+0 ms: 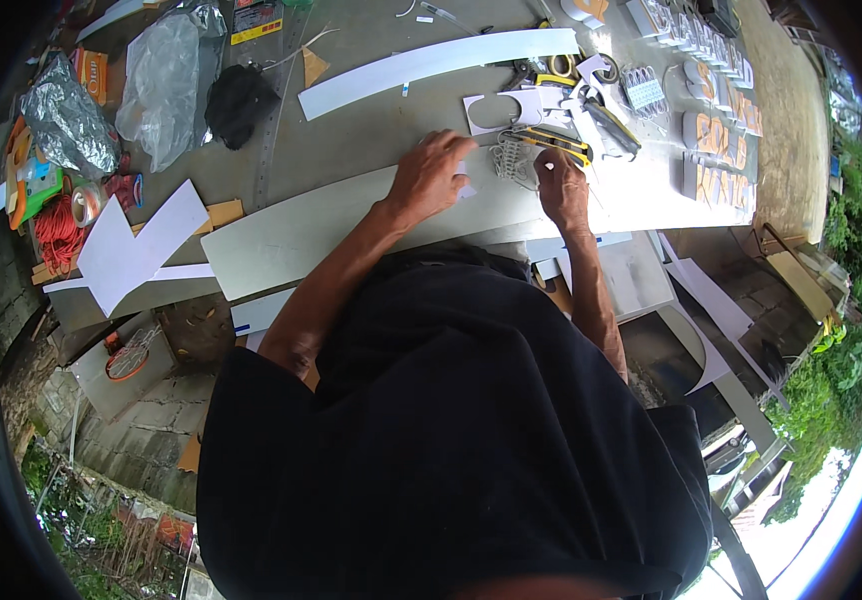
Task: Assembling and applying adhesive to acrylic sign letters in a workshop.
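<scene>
My left hand [431, 178] is over the long pale strip [301, 222], its fingers curled down on a small white cut piece [465, 182] whose shape is mostly hidden. To the right, my right hand [564, 190] is closed in a pinch, with a tiny white bit [549, 167] showing at the fingertips. Between the hands lies a tangle of thin pale wire [512, 162]. Just beyond the right hand rests a yellow and black utility knife [561, 146]. A white sheet with a round cut-out [527, 104] lies behind the wire.
White offcuts, tools and a dark-handled cutter [613, 128] crowd the table beyond my right hand. Raised letters [721, 185] stand in rows at the right. A curved white strip [441, 68] lies at the back. Plastic bags [166, 95], a black cloth [241, 105] and red cord [56, 235] are at the left.
</scene>
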